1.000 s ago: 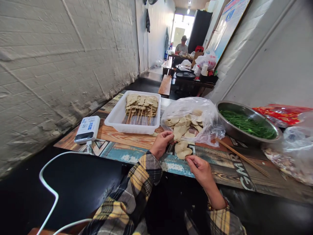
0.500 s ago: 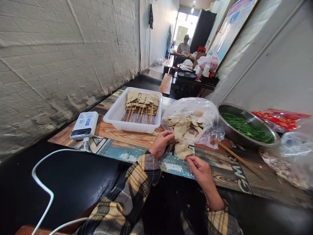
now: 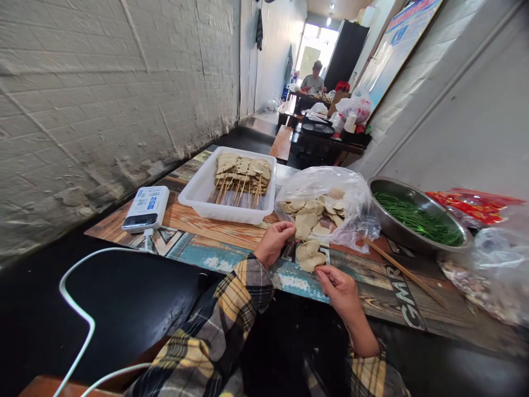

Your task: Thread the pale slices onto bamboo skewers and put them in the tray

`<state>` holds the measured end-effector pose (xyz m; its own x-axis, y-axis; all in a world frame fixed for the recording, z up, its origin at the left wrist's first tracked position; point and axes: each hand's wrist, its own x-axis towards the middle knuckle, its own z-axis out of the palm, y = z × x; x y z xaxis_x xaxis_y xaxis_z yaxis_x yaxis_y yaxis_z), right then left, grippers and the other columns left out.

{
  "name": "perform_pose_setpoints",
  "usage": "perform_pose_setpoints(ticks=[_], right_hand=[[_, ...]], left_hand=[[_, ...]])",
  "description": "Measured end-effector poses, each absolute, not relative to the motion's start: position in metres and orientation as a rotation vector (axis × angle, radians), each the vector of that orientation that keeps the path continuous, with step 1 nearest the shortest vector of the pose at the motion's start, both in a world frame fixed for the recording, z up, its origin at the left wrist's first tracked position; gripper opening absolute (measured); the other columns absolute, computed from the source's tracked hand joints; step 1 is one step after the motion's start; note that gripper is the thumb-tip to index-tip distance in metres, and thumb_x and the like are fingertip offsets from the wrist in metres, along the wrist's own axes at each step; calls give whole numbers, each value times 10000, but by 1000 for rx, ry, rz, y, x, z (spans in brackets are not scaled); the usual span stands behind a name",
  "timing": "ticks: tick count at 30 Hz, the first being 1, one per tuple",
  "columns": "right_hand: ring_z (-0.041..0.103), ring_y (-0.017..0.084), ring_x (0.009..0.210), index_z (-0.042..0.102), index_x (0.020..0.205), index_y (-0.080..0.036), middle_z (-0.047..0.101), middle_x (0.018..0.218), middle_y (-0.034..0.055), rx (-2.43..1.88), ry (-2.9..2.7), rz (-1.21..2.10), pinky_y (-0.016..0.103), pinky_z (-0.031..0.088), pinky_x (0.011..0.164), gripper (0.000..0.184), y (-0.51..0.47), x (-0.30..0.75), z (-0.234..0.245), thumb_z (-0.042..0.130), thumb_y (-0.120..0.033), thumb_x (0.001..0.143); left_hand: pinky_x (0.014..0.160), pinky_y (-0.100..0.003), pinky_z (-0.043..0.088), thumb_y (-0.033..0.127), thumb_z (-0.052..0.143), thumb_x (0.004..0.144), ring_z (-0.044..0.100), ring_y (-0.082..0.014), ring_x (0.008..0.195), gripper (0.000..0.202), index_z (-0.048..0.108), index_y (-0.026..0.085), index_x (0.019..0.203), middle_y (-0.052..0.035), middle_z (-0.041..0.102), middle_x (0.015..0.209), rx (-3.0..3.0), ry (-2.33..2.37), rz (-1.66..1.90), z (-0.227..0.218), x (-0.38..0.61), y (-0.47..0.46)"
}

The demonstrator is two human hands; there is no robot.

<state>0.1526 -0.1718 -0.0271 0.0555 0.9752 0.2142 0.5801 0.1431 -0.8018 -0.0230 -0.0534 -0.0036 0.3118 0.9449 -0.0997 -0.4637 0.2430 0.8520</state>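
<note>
My left hand (image 3: pixel 275 243) is closed in a pinch, with its fingertips at the edge of a thin, round beige slice (image 3: pixel 303 231) in front of the plastic bag. Just nearer to me, a cluster of overlapping beige slices (image 3: pixel 309 257) is held up over the table. My right hand (image 3: pixel 338 286) pinches that cluster at its lower right edge; any stick inside it is hidden. Behind both hands lies the clear plastic bag (image 3: pixel 349 193), its mouth towards me, with a heap of loose beige slices (image 3: pixel 316 208) in it.
A white plastic tray (image 3: pixel 198 194) holds stacked skewers of slices (image 3: pixel 242 171). To the right are thin wooden sticks (image 3: pixel 407 273), a steel bowl (image 3: pixel 376 201) of green stalks and more bags (image 3: pixel 500 270). A white device (image 3: pixel 145 208) with a cable stands left. One person (image 3: pixel 314 80) sits far back.
The view has shifted slightly, so everything sits a little further right. Both hands keep their pinch, and the cluster of slices has turned slightly.
</note>
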Motion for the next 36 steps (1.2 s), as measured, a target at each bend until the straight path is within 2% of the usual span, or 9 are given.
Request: perform_pose_setpoints(ticks=[8,20,31,36], right_hand=[[492,115,425,699,821,-164,498,493,-35,-1537,-1623,627,218,378,460,297,-171,152,-29,514,-385,892],[469,112,434,675,802,-163,471,482,-43,-1552,-1623,647,217,355,466,316,-169,149,-27,501,-405,904],[463,118,445,664,811,-159,466,489,-43,-1580,-1600,675,223,348,473,342,-169,149,-27,482,-431,910],[467,118,442,665,838,-163,474,482,-46,-1581,-1600,660,223,354,480,337,-169,148,-29,479,-433,914]], left_hand=[[474,-185,357,320,744,642,586,-104,549,234,660,124,739,-25,638,657,899,733,1088,-10,-22,-52],[486,-187,339,348,736,655,450,-64,509,244,673,120,715,2,579,603,989,764,1119,-11,-19,-52],[522,-205,384,343,727,649,509,-94,565,246,664,132,758,-3,607,642,1028,796,1147,-12,-19,-53],[508,-197,363,339,724,652,481,-81,540,243,654,131,757,8,592,616,1033,795,1145,-13,-18,-52]])
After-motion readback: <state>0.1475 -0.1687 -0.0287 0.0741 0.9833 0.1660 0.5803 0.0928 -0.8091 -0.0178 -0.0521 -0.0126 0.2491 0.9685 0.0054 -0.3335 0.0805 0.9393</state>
